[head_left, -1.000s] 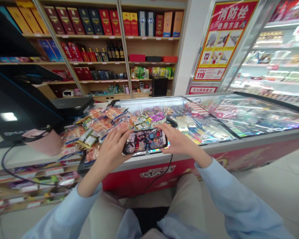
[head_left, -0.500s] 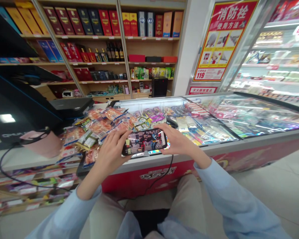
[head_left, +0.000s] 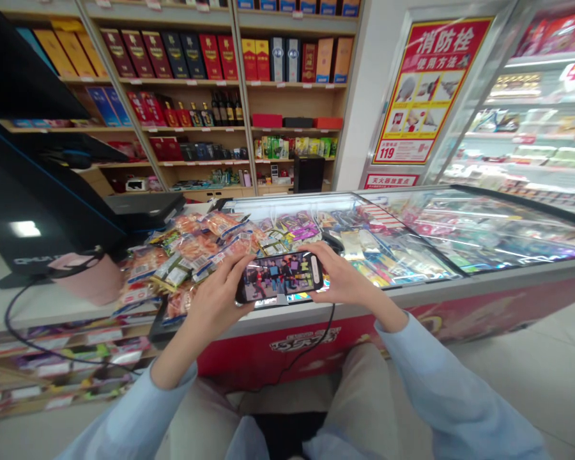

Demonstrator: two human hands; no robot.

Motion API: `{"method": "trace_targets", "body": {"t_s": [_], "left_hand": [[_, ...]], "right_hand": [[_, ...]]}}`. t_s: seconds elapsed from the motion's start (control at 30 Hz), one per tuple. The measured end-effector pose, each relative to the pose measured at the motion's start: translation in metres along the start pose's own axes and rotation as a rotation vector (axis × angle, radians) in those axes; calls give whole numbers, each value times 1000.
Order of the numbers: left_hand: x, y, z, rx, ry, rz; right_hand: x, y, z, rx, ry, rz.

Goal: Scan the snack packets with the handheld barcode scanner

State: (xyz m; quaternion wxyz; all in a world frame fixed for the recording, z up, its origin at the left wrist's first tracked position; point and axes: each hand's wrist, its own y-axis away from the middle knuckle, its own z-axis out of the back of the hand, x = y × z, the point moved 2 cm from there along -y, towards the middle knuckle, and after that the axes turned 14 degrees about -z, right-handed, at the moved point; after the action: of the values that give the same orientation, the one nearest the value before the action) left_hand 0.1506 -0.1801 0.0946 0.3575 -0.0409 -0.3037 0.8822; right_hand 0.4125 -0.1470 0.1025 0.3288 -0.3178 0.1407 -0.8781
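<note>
A black smartphone [head_left: 282, 278] is held sideways above the near edge of the freezer, its lit screen showing several figures. My left hand [head_left: 219, 295] is closed round the phone's left end, thumb below and fingers along the top. Its right end sits in the grip of my right hand [head_left: 341, 275]. Just behind my left hand, packaged snacks [head_left: 191, 246] lie heaped on the freezer's left end. A black handheld device [head_left: 332, 243] rests behind my right hand, partly hidden by it.
The glass-topped freezer [head_left: 393, 294] stretches to the right. On the left counter are a pink container [head_left: 89, 281] and a black checkout machine [head_left: 43, 211]. A black cable [head_left: 311, 348] hangs down the freezer front. Shelves of boxes [head_left: 184, 57] stand behind.
The picture on the phone screen has changed. The view has tilted up slightly, so the shelves and freezer appear a little lower. Both hands keep their hold on the phone.
</note>
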Motion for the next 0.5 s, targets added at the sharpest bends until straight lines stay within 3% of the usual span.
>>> {"method": "trace_targets", "body": {"t_s": [0.27,0.5], "left_hand": [[-3,-1,-2,53,-15,-59],[-10,3,-5,-2,-93,-51]], "right_hand": [[0,2,-3,-4,38,25],[11,4,-3,-28,96,37]]}}
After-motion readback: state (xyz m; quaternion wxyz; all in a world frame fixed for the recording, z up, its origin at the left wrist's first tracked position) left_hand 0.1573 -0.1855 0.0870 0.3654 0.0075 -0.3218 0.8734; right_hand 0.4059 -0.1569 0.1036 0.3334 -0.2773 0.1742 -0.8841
